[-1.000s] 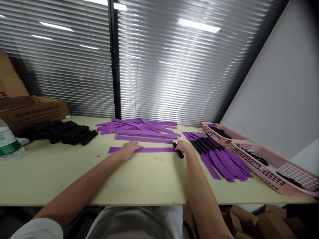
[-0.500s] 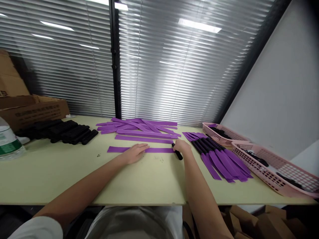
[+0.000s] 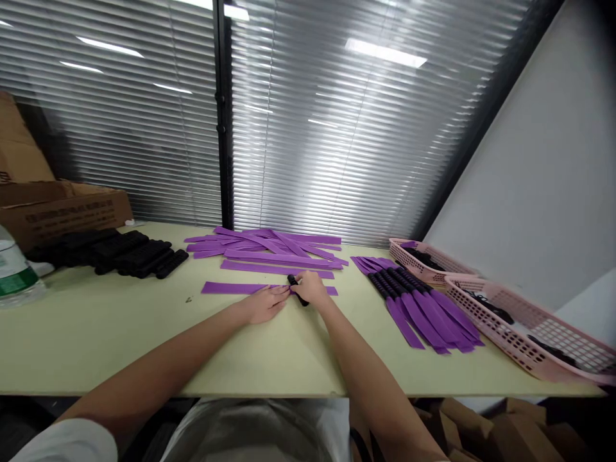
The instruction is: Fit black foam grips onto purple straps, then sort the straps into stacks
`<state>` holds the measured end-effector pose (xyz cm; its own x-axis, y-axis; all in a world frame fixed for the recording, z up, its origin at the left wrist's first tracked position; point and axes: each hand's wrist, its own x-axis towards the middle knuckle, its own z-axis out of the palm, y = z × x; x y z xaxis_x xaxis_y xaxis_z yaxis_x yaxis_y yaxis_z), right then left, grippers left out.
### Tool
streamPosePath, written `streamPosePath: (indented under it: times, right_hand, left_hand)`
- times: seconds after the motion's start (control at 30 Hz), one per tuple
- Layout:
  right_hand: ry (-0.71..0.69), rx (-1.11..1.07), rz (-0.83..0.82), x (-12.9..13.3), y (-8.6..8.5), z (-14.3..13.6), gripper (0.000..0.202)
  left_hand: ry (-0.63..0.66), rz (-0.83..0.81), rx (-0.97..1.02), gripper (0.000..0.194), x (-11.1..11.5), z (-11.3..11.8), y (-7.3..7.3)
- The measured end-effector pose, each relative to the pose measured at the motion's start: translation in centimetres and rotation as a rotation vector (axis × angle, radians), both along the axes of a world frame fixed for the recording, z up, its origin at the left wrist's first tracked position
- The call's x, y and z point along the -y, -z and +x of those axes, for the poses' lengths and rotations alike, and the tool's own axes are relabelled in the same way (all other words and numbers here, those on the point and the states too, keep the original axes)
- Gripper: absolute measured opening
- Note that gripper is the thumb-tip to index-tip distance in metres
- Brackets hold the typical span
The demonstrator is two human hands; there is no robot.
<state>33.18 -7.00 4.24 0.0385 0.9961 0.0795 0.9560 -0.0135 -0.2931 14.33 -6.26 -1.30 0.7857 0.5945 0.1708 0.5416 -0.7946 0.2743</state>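
A purple strip lies crosswise on the pale table. My left hand rests flat on its middle, fingers stretched out and pointing right. My right hand is closed around a black grip piece, which stands crosswise on the strip close to my left fingertips. The strip's right end shows beyond my right hand. Behind it lies another purple strip, with a loose pile of purple strips farther back. To the right, several purple strips with black grips lie side by side.
Several black grip pieces are heaped at the left, near a cardboard box and a plastic bottle. Two pink baskets holding black items stand at the right. Blinds rise behind the table.
My right hand has moved left with the black grip piece, from near the strip's right end to its middle, beside my left hand. My left hand has barely shifted.
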Motion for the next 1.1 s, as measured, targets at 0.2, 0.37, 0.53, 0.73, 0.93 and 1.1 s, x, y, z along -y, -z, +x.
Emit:
streamPosePath:
  times: [0.2, 0.37, 0.53, 0.73, 0.93, 1.1]
  right_hand:
    - [0.060, -0.040, -0.077, -1.3, -0.4, 2.3, 0.018]
    - [0.183, -0.081, -0.131, -2.3, -0.8, 8.6, 0.030]
    - [0.227, -0.140, -0.129, -2.5, -0.2, 12.2, 0.031]
    - [0.238, -0.157, -0.119, -3.1, 0.3, 12.4, 0.030]
    - [0.295, -0.097, -0.091, -2.8, 0.4, 12.6, 0.034]
    - [0.334, -0.046, -0.112, -2.1, -0.4, 11.6, 0.033]
  left_hand:
    - [-0.007, -0.032, -0.017, 0.052, 0.4, -0.1, -0.5]
    - [-0.010, -0.061, -0.039, 0.054, 0.7, -0.2, -1.1]
    - [-0.012, -0.084, -0.061, 0.055, 1.1, -0.1, -1.7]
    - [-0.008, -0.066, -0.060, 0.054, 0.8, -0.1, -1.4]
    - [-0.009, -0.040, -0.060, 0.056, 0.4, -0.3, -0.8]
    - [-0.016, -0.055, -0.079, 0.056, 0.7, -0.3, -1.3]
